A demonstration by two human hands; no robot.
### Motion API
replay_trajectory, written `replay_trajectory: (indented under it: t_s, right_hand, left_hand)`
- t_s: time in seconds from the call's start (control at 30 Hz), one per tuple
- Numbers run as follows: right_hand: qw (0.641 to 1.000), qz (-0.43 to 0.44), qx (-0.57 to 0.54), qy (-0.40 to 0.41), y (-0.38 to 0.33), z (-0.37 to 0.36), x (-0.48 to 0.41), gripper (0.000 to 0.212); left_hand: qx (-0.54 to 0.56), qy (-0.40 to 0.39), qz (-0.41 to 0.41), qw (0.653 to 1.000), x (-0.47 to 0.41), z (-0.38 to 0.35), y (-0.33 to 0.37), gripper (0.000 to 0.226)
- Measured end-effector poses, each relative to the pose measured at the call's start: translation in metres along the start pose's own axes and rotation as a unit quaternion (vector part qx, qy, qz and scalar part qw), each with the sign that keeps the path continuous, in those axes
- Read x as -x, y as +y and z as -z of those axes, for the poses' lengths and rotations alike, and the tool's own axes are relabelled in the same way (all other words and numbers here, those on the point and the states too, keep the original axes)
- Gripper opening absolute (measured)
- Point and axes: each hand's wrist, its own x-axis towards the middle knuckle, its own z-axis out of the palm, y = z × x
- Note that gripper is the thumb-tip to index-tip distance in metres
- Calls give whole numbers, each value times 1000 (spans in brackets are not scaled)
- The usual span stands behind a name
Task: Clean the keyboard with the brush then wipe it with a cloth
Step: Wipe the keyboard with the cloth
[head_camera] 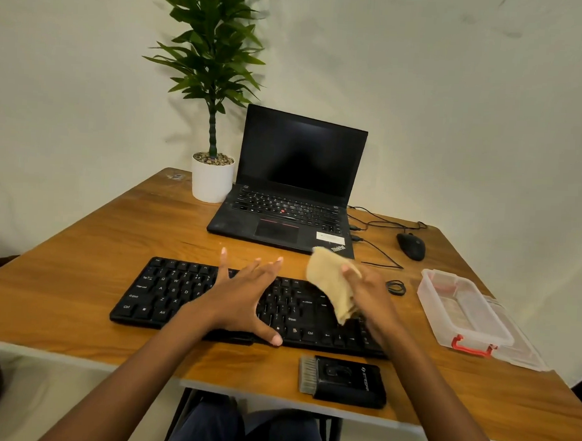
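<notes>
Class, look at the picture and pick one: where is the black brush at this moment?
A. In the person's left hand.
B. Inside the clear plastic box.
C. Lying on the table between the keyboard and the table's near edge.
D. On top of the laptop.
C: the brush lies on the table just nearer than the keyboard, while the right hand holds the cloth.

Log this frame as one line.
phase: cloth wipe | left hand: open, spread over keyboard | right hand: holds cloth above keyboard's right side | brush: lying on table, untouched
</notes>
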Motion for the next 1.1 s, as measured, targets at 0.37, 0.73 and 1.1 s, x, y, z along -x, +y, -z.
replay_trajectory:
  t_s: [0.37, 0.73, 1.1]
  right_hand:
    - [917, 42, 398, -9, 20, -32, -7, 36]
    - [934, 63, 351, -19, -5, -126, -11, 28]
    - [930, 125, 338, -74, -39, -224, -5, 27]
  left_hand:
    - [76, 112, 187, 973, 65, -9, -84, 113]
    - [470, 341, 192, 791, 76, -20, -98, 48]
    - [639, 342, 187, 663, 80, -19, -106, 48]
